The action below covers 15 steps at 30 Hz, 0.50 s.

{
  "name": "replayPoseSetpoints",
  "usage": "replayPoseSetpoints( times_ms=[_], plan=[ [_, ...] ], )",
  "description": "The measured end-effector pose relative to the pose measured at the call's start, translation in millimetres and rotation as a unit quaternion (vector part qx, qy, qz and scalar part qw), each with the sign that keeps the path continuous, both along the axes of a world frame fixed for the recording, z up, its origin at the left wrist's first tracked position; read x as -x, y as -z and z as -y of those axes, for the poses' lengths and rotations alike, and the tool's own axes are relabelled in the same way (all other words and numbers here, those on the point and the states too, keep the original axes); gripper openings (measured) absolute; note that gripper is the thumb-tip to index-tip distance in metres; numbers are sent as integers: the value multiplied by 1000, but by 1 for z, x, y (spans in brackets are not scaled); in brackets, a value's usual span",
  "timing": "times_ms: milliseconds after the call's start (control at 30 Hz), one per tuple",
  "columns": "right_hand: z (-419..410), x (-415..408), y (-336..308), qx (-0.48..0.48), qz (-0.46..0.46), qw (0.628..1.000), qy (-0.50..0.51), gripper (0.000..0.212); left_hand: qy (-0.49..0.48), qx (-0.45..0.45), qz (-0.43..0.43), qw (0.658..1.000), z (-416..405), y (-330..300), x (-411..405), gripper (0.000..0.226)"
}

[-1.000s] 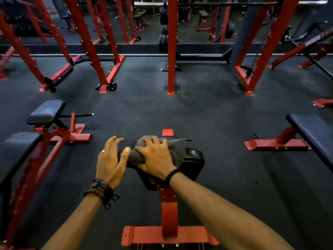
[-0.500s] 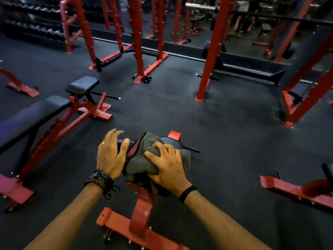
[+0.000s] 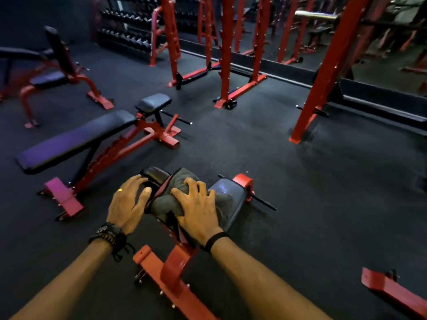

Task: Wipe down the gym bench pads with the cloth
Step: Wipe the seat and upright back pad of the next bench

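Note:
A small black bench pad (image 3: pixel 231 192) sits on a red frame (image 3: pixel 173 269) just in front of me. A grey cloth (image 3: pixel 164 202) is bunched over the pad's middle. My right hand (image 3: pixel 198 209) grips the cloth with bent, spread fingers and presses it onto the pad. My left hand (image 3: pixel 127 204) rests on the pad's left end, its fingers laid over the rounded edge and its thumb against the cloth. The pad's right end is bare and shiny.
A long flat bench (image 3: pixel 76 139) with a small seat pad (image 3: pixel 153 101) stands to the left, an incline bench (image 3: pixel 57 54) behind it. Red rack uprights (image 3: pixel 225 54) and a red post (image 3: pixel 323 72) stand ahead, a dumbbell rack (image 3: pixel 129 26) at the back. Another red bench foot (image 3: pixel 392 294) lies at lower right.
My view has swung to the left. My right hand has dragged the cloth toward the pad's left and near side, baring the right end. My left hand has stayed on the left end.

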State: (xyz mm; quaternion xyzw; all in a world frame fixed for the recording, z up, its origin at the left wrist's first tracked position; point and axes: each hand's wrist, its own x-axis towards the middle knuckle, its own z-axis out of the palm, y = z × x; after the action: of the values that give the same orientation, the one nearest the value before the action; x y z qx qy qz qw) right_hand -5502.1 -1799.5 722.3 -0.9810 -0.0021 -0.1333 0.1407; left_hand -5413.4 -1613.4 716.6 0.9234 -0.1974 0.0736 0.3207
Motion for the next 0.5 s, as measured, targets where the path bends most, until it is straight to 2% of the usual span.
replayPoseSetpoints(
  times_ms=[200, 367, 500],
  plan=[
    [-2, -32, -8, 44, -17, 998, -41, 61, -78, 56, 9, 995, 24, 11, -9, 67],
    [0, -55, -11, 29, -11, 997, -71, 49, -141, 150, 23, 978, 45, 27, -30, 61],
    [7, -72, -18, -15, -64, 989, -134, 55, -214, 160, 36, 963, 42, 28, -34, 59]
  ],
)
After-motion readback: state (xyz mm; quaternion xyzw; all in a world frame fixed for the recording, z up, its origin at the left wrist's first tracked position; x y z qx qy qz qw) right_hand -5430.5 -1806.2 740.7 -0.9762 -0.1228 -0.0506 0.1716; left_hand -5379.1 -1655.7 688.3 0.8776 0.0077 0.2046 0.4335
